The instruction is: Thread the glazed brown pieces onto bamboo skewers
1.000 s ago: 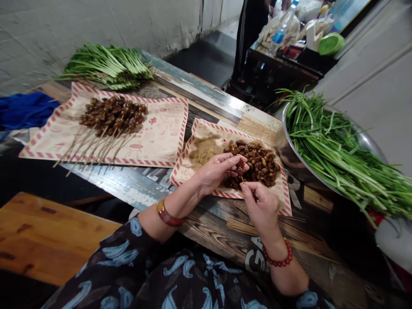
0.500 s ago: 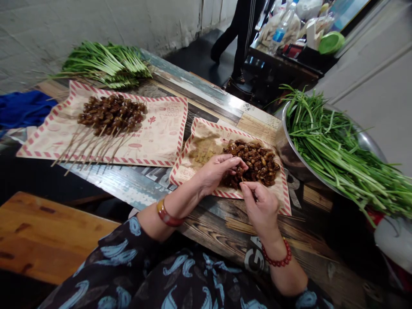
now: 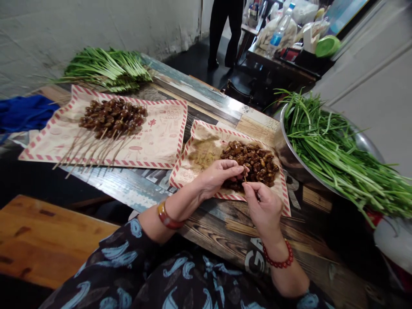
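A heap of glossy brown pieces (image 3: 259,165), which look like insect pupae, lies on the smaller printed paper sheet (image 3: 183,171). Over the heap's near edge, my left hand (image 3: 223,176) pinches one small brown piece between thumb and fingers. Just beside it, my right hand (image 3: 264,204) grips a thin wooden skewer (image 3: 245,177) whose upper end meets that piece. How far the skewer goes in is hidden by my fingers. To the left, several loaded skewers (image 3: 112,116) rest on a larger paper sheet (image 3: 161,146), their bare sticks pointing toward me.
A metal bowl (image 3: 283,128) full of long green chives (image 3: 341,150) stands at the right. A chive bundle (image 3: 106,68) lies at the table's far left, near a blue cloth (image 3: 25,112). Loose skewers (image 3: 240,226) lie before me. A wooden bench (image 3: 54,240) and a person (image 3: 225,34) are also visible.
Both my hands have shifted slightly right and down, still together at the skewer. The person in the background has changed stance and stands farther left.
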Demonstrator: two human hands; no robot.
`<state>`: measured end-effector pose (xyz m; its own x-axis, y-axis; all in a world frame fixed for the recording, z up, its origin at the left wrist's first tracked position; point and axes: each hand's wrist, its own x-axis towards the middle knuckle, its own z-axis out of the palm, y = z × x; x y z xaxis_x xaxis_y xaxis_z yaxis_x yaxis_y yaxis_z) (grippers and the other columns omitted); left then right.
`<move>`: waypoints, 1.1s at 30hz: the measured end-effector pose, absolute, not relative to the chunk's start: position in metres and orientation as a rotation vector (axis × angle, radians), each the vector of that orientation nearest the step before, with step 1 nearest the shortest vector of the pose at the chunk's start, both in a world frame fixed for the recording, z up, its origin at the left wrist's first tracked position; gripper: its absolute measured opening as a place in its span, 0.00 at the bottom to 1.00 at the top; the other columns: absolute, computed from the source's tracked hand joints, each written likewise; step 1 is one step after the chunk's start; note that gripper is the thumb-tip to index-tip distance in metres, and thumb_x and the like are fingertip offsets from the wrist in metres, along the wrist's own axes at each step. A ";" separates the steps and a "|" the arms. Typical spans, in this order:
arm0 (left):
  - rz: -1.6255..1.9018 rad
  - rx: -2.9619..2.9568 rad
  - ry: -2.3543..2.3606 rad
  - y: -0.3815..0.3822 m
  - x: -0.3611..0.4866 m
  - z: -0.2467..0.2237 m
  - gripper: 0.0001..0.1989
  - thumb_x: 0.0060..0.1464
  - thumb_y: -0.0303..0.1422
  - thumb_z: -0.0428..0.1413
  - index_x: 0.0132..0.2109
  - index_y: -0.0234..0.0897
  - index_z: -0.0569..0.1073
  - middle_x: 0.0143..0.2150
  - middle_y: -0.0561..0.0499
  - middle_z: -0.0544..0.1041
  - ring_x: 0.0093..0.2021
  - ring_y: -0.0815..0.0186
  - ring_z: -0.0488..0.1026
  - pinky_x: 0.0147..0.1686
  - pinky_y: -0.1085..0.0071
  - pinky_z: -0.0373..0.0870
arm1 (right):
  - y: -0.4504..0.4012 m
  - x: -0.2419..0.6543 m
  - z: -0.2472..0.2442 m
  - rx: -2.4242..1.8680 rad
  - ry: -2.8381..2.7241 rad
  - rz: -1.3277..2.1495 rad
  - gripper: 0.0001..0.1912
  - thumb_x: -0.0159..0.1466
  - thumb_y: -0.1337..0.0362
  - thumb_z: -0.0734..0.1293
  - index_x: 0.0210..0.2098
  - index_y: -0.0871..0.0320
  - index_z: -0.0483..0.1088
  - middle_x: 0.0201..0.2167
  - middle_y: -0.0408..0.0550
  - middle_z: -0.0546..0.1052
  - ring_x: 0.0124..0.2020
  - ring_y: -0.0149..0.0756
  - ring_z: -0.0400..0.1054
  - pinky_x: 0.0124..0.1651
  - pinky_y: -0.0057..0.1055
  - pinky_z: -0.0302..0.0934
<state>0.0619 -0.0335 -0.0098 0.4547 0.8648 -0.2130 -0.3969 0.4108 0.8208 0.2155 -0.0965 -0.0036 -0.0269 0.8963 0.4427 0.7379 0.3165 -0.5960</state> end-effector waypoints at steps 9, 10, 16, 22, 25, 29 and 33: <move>0.958 0.694 0.698 -0.031 0.060 -0.006 0.14 0.44 0.39 0.66 0.29 0.32 0.77 0.31 0.49 0.77 0.33 0.71 0.70 0.36 0.73 0.60 | -0.096 0.214 -0.003 -1.414 -1.840 0.215 0.14 0.67 0.61 0.63 0.26 0.56 0.71 0.22 0.42 0.76 0.23 0.30 0.69 0.29 0.27 0.62; 0.953 0.704 0.692 -0.031 0.060 -0.006 0.13 0.44 0.39 0.66 0.29 0.31 0.77 0.31 0.49 0.77 0.33 0.71 0.69 0.36 0.73 0.60 | -0.096 0.213 -0.003 -1.404 -1.840 0.202 0.14 0.67 0.62 0.63 0.26 0.56 0.71 0.22 0.42 0.76 0.23 0.30 0.69 0.28 0.27 0.62; 0.893 0.762 0.663 -0.034 0.063 -0.009 0.13 0.45 0.40 0.66 0.29 0.32 0.79 0.30 0.49 0.77 0.32 0.71 0.67 0.36 0.72 0.59 | -0.095 0.212 0.000 -1.396 -1.829 0.170 0.14 0.67 0.63 0.63 0.26 0.57 0.71 0.21 0.41 0.76 0.22 0.30 0.69 0.28 0.27 0.61; 0.898 0.778 0.702 -0.033 0.059 -0.005 0.18 0.45 0.42 0.66 0.39 0.34 0.80 0.36 0.48 0.78 0.34 0.70 0.68 0.36 0.73 0.59 | -0.095 0.214 0.001 -1.384 -1.816 0.210 0.12 0.67 0.64 0.63 0.27 0.57 0.71 0.21 0.41 0.76 0.22 0.30 0.69 0.28 0.26 0.61; 0.981 0.705 0.691 -0.030 0.056 -0.002 0.20 0.46 0.44 0.65 0.43 0.34 0.80 0.37 0.48 0.77 0.34 0.71 0.67 0.34 0.74 0.58 | -0.096 0.213 -0.001 -1.383 -1.829 0.235 0.13 0.67 0.63 0.63 0.27 0.57 0.71 0.21 0.41 0.75 0.22 0.29 0.68 0.28 0.26 0.61; 1.063 0.635 0.624 -0.027 0.054 0.000 0.18 0.45 0.43 0.66 0.38 0.32 0.79 0.34 0.48 0.76 0.34 0.71 0.68 0.33 0.75 0.59 | -0.098 0.213 -0.004 -1.375 -1.843 0.260 0.13 0.67 0.62 0.63 0.27 0.57 0.71 0.22 0.41 0.76 0.24 0.30 0.69 0.30 0.26 0.62; 1.069 0.648 0.641 -0.027 0.056 -0.003 0.17 0.45 0.42 0.67 0.36 0.32 0.79 0.32 0.49 0.75 0.33 0.71 0.67 0.33 0.74 0.58 | -0.098 0.213 -0.006 -1.387 -1.842 0.267 0.13 0.67 0.62 0.62 0.28 0.57 0.71 0.23 0.42 0.76 0.24 0.30 0.70 0.30 0.26 0.62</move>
<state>0.0561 -0.0272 -0.0030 0.3426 0.9263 -0.1567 -0.5752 0.3387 0.7446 0.2134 -0.0978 -0.0062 -0.0814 0.8817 0.4647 0.7133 0.3772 -0.5907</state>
